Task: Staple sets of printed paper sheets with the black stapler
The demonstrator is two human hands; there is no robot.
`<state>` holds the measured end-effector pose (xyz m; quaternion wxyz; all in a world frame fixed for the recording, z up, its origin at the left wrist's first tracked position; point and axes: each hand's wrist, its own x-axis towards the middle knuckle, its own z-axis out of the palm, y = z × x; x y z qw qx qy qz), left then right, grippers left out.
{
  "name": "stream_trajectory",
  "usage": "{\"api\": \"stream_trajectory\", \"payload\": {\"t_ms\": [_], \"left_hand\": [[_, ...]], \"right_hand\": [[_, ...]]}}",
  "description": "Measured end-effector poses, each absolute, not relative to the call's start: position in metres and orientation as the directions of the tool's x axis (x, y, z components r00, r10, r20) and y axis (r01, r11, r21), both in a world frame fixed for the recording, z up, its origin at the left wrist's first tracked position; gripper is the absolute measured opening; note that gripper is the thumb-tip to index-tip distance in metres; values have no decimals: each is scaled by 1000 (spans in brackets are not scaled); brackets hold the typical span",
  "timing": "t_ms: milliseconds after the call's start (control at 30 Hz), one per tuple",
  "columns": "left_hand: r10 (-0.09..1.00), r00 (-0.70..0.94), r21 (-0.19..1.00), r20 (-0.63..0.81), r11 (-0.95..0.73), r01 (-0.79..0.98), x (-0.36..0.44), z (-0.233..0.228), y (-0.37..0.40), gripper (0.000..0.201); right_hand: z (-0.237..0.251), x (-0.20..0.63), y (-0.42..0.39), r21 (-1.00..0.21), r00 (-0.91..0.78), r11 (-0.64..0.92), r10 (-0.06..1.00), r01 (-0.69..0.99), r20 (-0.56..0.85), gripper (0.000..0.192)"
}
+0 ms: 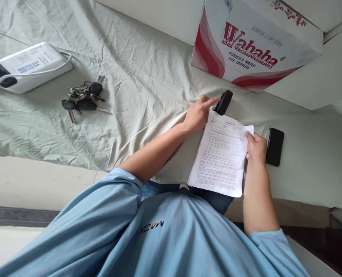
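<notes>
My right hand (256,147) pinches the upper right edge of a stack of printed sheets (219,156), thumb on top. The sheets tilt slightly and reach down over my lap. At their upper left corner is a small black stapler (224,102), its lower end close against the paper edge. My left hand (198,114), with a ring on one finger, is closed at that corner, its index finger stretched onto the stapler's side. The thumb and the undersides of the left fingers are hidden.
A black phone (275,147) lies right of my right hand. A Wahaha water carton (254,46) stands behind the stapler. Farther left are a bunch of keys (84,98) and a white box-shaped device (29,67) with a cable, on the wrinkled pale green cloth (136,77).
</notes>
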<state>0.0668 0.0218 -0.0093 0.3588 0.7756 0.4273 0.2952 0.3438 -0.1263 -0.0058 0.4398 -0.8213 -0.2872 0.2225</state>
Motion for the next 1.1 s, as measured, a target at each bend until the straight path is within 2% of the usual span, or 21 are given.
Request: {"api": "stream_trajectory", "payload": {"t_ms": [200,500,733,967,1100], "left_hand": [[808,566,768,164,-465,441,68,-23,26,63],[836,541,753,92,-413,512,64,4,9,54],[810,584,667,47,-460,585,68,11,0,74],[798,602,645,33,-477,597,72,28,5,75],[767,641,602,42,-531,596,66,36,-5,71]], "right_hand": [[-10,347,-127,-868,756,-441,643,229,-127,42],[-10,347,-127,-850,737,-452,665,270,-120,47],[-1,341,-121,-850,750,-471,644,234,-151,43],[14,329,-125,-738,731,-548,674,394,-110,38],[13,320,-133,-666,682,-493,731,560,33,54]]}}
